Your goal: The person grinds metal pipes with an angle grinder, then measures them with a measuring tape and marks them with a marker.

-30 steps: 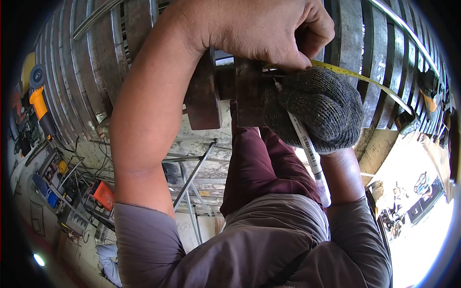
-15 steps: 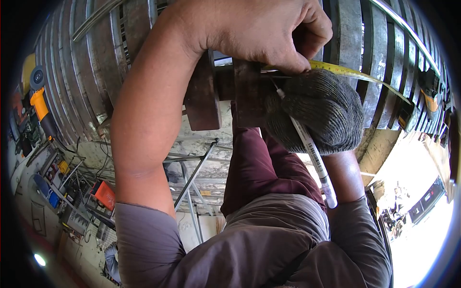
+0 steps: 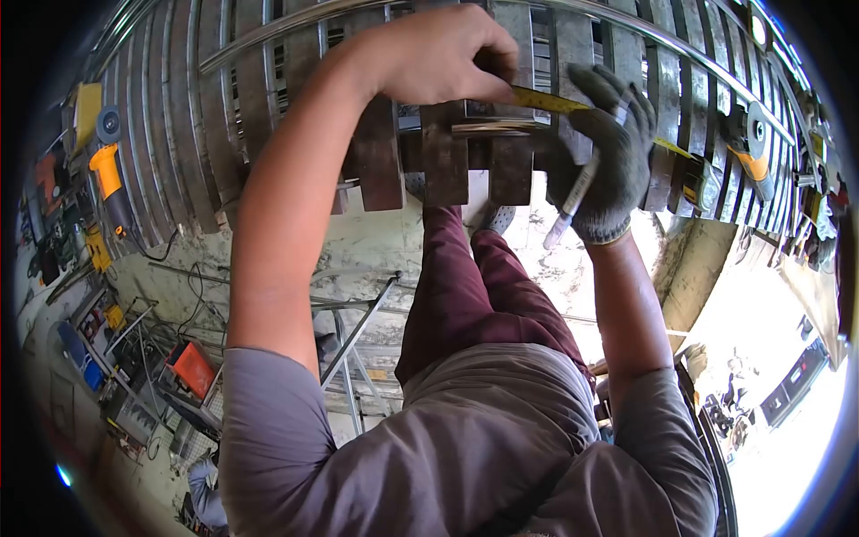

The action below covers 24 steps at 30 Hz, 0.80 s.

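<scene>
My bare left hand (image 3: 438, 55) pinches the yellow blade of a tape measure (image 3: 548, 100) between thumb and fingers, above dark metal bars. The blade runs to the right behind my right hand to its case (image 3: 702, 183), which rests on the slats. On my right hand (image 3: 617, 148) is a dark grey knitted glove. A white marker (image 3: 580, 190) is held slantwise among its fingers, lower end pointing down toward me. Between the hands, a thin shiny metal piece (image 3: 494, 130) lies across the bars.
Slatted metal bars (image 3: 215, 107) form the work surface, with a long shiny tube (image 3: 295, 36) across them. One angle grinder (image 3: 109, 174) lies at the left, another (image 3: 752, 148) at the right. A metal stand (image 3: 358, 331) and an orange-red container (image 3: 191, 365) are below left.
The view has pulled back from the bars. My right hand has turned, its gloved fingers now extending upward with the marker still held. My left hand stays on the tape blade.
</scene>
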{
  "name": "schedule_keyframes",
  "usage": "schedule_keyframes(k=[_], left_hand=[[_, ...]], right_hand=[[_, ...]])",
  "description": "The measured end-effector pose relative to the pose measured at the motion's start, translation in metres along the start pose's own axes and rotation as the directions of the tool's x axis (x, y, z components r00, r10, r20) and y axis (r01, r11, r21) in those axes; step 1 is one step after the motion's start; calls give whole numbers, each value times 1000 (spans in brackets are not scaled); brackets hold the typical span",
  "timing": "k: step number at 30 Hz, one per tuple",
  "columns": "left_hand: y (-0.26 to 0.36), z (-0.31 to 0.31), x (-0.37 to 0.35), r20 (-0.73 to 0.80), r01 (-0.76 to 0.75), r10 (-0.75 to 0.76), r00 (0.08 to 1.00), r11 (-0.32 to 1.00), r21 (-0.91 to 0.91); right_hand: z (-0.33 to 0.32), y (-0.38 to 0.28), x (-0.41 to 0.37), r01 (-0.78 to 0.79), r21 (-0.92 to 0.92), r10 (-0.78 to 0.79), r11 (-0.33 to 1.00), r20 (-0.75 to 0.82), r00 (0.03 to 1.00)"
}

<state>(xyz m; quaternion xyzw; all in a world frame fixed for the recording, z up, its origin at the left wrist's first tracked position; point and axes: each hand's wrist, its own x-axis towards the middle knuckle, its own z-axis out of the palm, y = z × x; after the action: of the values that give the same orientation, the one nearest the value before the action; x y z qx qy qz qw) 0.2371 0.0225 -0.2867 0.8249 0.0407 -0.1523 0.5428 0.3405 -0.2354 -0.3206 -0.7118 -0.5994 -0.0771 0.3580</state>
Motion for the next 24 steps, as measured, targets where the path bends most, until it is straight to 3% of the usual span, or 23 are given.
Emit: schedule_keyframes(k=[3, 8, 11, 16, 21, 24], left_hand=[[7, -5, -39, -194, 46, -18, 981, 989, 141], [-16, 26, -99, -528, 236, -17, 849, 906, 350], [-16, 62, -111, -647, 373, 50, 761, 783, 498], [-18, 104, -98, -738, 385, 215, 640, 742, 549], [-38, 113, -84, -782, 300, 255, 569, 821, 486], [-36, 119, -77, -787, 281, 293, 543, 819, 500]], right_hand=[[-2, -1, 5, -25, -8, 26, 1000, 183, 983], [9, -3, 11, -28, 52, 20, 998, 140, 990], [14, 0, 2, 11, -11, -8, 1000, 209, 978], [21, 8, -6, 67, -28, -60, 997, 213, 975], [24, 6, -4, 107, 21, -109, 994, 165, 980], [24, 6, -7, 54, 47, -61, 997, 183, 981]])
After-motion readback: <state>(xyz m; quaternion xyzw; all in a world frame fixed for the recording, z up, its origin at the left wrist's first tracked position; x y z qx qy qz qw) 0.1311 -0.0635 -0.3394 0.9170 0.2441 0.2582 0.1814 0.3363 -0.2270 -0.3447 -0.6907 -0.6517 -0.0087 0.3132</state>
